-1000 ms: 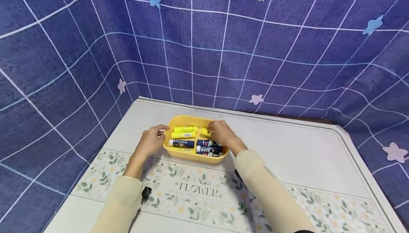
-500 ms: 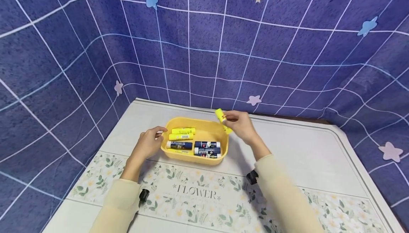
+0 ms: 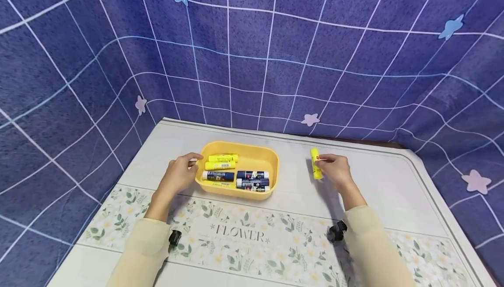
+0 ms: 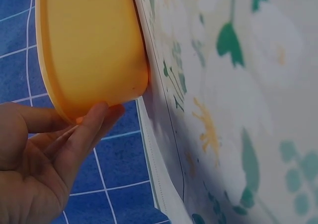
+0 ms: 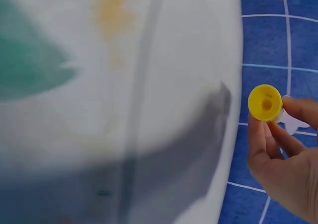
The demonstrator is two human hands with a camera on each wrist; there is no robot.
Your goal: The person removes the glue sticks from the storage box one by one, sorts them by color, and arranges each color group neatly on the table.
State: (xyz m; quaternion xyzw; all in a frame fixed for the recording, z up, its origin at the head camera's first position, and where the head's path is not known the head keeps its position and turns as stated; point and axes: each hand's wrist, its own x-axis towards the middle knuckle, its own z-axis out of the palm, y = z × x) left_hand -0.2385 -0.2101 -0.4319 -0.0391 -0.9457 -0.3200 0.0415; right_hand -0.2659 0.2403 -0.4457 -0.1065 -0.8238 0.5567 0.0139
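My right hand (image 3: 337,172) pinches a yellow glue stick (image 3: 316,158) between thumb and fingers, to the right of the yellow plastic bin (image 3: 257,162). The right wrist view looks at the round, hollow end of that glue stick (image 5: 265,103). At the bin's left end, my left hand (image 3: 179,174) grips the rim, with the thumb and fingers on either side of the wall (image 4: 94,60). Lying in the bin are yellow glue sticks (image 3: 219,165) at the left and dark blue ones with white caps, such as a blue glue stick (image 3: 218,176), in front and at right.
The bin stands on a white table cover (image 3: 378,182) with a flowered band and the printed word FLOWER (image 3: 239,233). A blue gridded curtain (image 3: 252,59) with stars hangs behind and at the left. Black wrist devices (image 3: 337,231) sit under the sleeves.
My right hand has lifted the yellow glue stick out of the bin and carried it right, over the table cover. My left hand has stayed at the bin's left rim.
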